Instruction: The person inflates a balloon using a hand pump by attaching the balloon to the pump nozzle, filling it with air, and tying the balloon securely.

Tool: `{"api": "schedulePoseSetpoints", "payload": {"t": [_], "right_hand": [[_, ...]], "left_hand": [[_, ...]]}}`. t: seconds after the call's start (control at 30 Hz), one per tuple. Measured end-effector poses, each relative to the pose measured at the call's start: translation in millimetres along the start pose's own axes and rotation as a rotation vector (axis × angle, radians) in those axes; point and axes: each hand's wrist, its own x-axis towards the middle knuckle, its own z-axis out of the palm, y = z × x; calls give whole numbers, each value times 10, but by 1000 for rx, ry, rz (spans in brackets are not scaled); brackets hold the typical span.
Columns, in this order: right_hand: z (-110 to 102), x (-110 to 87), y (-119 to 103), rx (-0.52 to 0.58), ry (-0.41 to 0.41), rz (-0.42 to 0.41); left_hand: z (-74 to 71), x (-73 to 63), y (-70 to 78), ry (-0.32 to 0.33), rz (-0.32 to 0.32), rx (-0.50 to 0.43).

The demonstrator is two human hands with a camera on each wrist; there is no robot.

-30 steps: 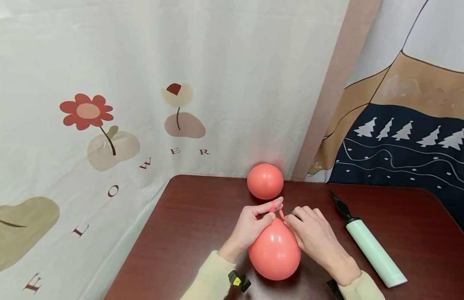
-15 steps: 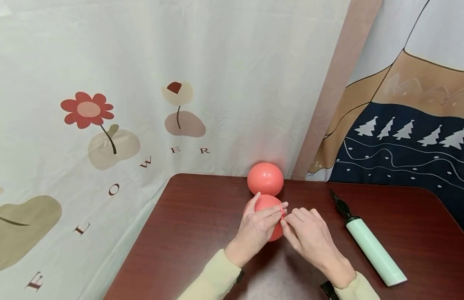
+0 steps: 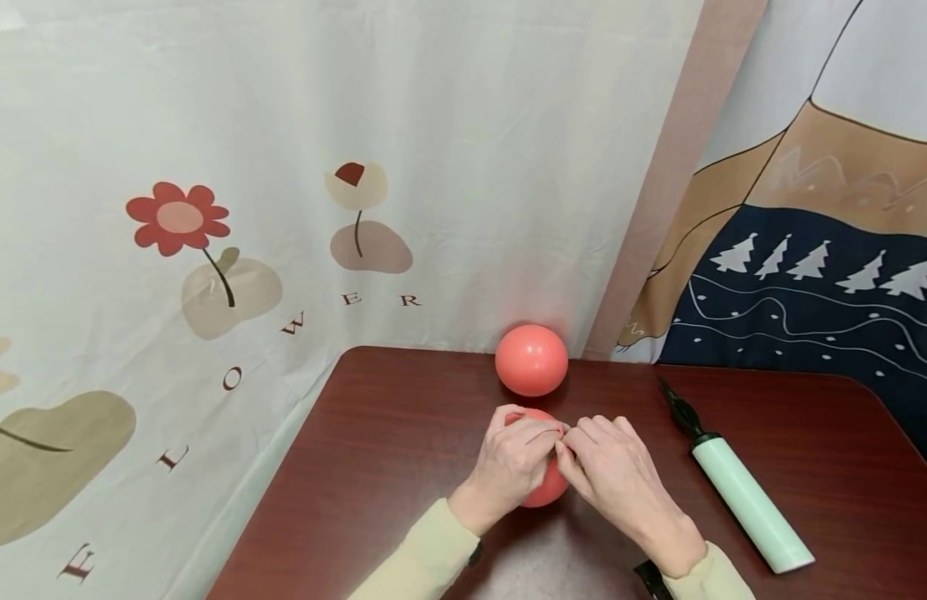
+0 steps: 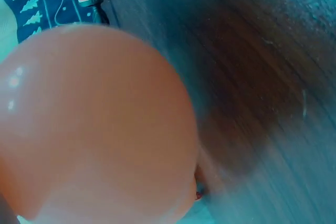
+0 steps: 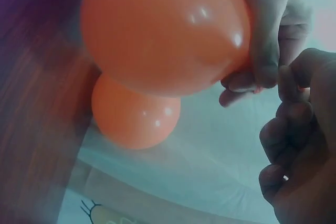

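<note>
An inflated coral-red balloon (image 3: 546,492) hangs beneath the two hands, partly covered by them. My left hand (image 3: 508,458) pinches its neck, fingers curled over the top. My right hand (image 3: 617,471) meets the left fingertips and pinches the tail end of the neck between thumb and forefinger. From the right wrist the balloon (image 5: 163,30) looks round and full, and a bit of red neck shows between the two hands. Its side (image 4: 105,119) fills much of the left wrist view, hiding the left fingers there.
Another coral-red balloon (image 3: 532,360) sits at the table's back edge, against the curtain (image 3: 463,167). A mint-green hand pump (image 3: 752,504) with a black nozzle lies to the right on the dark wooden table (image 3: 373,433).
The balloon has swung from its upright, neck-up pose to below the left hand, which has rolled over palm-down. The loop of neck seen earlier is drawn in between the fingertips.
</note>
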Motion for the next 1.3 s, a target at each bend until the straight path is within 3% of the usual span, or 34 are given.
{"api": "schedulePoseSetpoints", "payload": {"t": [0.13, 0.23, 0.3, 0.43, 0.5, 0.57, 0.63, 0.77, 0.97, 1.13, 1.3], "right_hand": [[-33, 2, 28, 8, -60, 14], [-97, 0, 80, 34, -115, 71], [-139, 0, 128, 64, -120, 107], [-182, 5, 209, 164, -121, 119], [-183, 13, 226, 231, -138, 110], [-180, 21, 236, 285, -158, 110], [-180, 33, 242, 318, -173, 111], [-191, 67, 264, 342, -217, 92], [-231, 147, 325, 401, -355, 72], [-248, 197, 387, 492, -479, 77], [-260, 234, 410, 530, -531, 39]], "left_hand": [[-41, -15, -14, -85, -48, -71], [-88, -23, -36, -131, -129, -223], [-117, -20, -59, -175, -232, -412], [-162, 12, -113, -291, -502, -905], [-181, 34, -139, -351, -616, -1072], [-192, 52, -168, -409, -690, -1171], [-193, 66, -201, -457, -705, -1209], [-174, 89, -270, -562, -658, -1247], [-141, 145, -346, -715, -614, -1310], [-117, 150, -362, -787, -599, -1339], [-98, 123, -371, -821, -606, -1379]]}}
